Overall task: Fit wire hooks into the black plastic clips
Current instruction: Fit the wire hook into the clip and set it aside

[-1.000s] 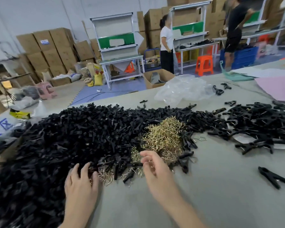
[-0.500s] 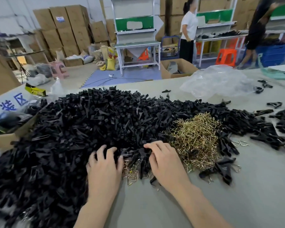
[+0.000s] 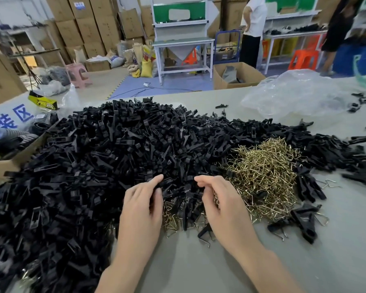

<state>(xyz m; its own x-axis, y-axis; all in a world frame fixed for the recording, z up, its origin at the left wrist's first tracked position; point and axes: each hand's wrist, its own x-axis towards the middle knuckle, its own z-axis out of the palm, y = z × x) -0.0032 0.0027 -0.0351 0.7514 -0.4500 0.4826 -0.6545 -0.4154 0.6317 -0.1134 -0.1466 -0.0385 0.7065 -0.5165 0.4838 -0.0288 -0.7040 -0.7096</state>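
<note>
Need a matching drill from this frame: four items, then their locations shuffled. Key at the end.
Items:
1. black clip pile
2. wire hook pile
3. clear plastic bag
4. pink stool

Locations:
A. far right part of the table, behind both piles
B. off the table, left background
C. just right of the right hand
D. spread left of and beyond the left hand

Pairs: 1-D, 2-C, 3-A, 4-B
</note>
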